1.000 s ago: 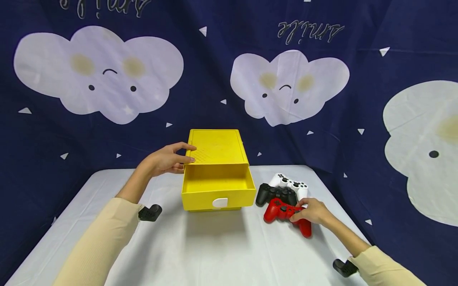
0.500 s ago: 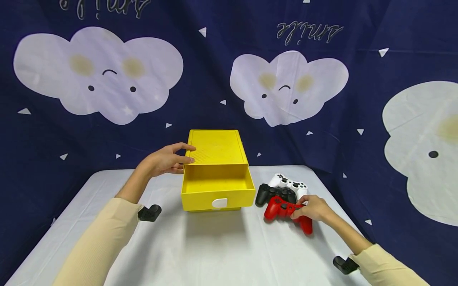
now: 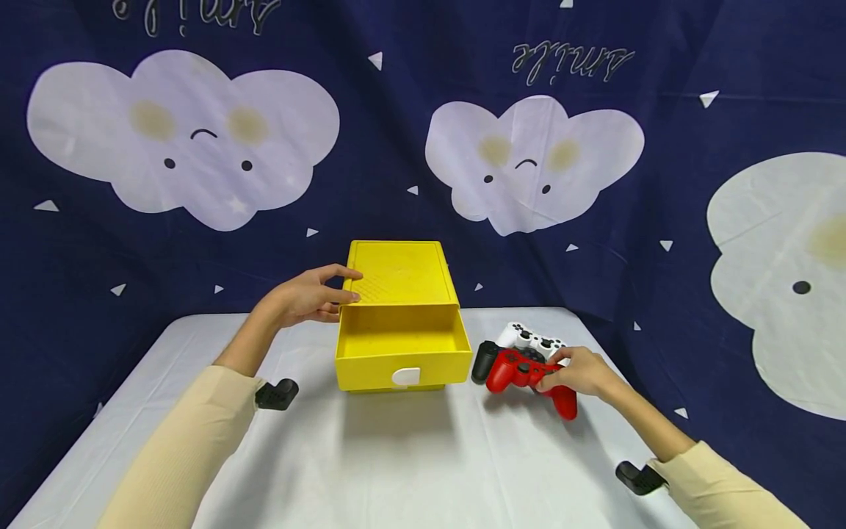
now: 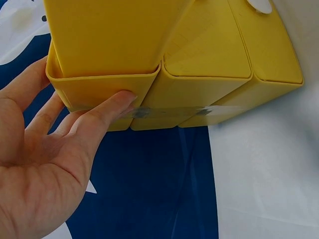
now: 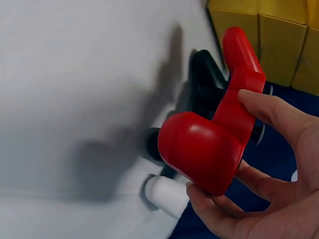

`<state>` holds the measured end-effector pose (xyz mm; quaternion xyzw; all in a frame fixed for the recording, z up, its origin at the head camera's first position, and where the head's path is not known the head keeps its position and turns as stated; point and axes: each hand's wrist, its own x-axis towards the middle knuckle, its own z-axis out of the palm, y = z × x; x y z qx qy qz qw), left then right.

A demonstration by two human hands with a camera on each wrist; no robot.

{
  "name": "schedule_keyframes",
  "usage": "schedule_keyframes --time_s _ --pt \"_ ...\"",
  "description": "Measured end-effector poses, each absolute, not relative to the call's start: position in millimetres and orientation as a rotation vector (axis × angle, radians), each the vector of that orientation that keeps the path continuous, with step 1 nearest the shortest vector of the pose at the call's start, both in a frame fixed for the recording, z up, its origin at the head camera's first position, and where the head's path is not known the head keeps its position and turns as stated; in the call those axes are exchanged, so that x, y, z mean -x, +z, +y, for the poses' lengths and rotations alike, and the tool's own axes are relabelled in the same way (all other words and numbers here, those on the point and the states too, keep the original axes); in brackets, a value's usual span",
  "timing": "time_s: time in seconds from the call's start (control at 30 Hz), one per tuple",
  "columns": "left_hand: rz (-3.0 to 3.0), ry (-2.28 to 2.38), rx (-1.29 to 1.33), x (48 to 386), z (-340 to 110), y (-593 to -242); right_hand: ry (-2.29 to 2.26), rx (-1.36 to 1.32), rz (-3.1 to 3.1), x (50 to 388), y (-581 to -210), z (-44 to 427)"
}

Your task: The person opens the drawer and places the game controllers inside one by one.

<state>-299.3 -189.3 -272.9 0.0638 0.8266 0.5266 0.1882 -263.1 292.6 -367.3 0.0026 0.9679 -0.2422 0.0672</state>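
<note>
A yellow drawer cabinet [image 3: 406,268] stands at the middle of the table, its top drawer [image 3: 370,372] pulled out with bare yellow inside. My left hand [image 3: 307,297] rests on the cabinet's upper left edge, fingers spread and fairly straight over the top and side. At the right, my right hand [image 3: 578,371] pinches a red game controller [image 5: 199,144] by its middle and one grip, held above the table. Beneath and behind it, partly covered, lie a black game controller [image 3: 485,361] and a white game controller [image 3: 514,336].
White cloth covers the table [image 3: 410,470]. A dark blue curtain [image 3: 383,147] with printed clouds hangs behind and at the sides. Other yellow drawers [image 4: 209,45] sit below the pulled-out one. Black wrist devices [image 3: 277,394] are on both sleeves.
The right hand has raised the red controller off the table and slightly away from me, so it covers more of the black one. The left hand and drawer have stayed still.
</note>
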Motion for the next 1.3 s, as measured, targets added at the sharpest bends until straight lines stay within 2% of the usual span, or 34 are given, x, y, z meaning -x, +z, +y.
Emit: schedule_keyframes --time_s 1.3 --pt "2.327 1.484 -0.186 300.3 -190.3 -275.2 -0.818 0.229 3.007 274.4 -238.1 243.5"
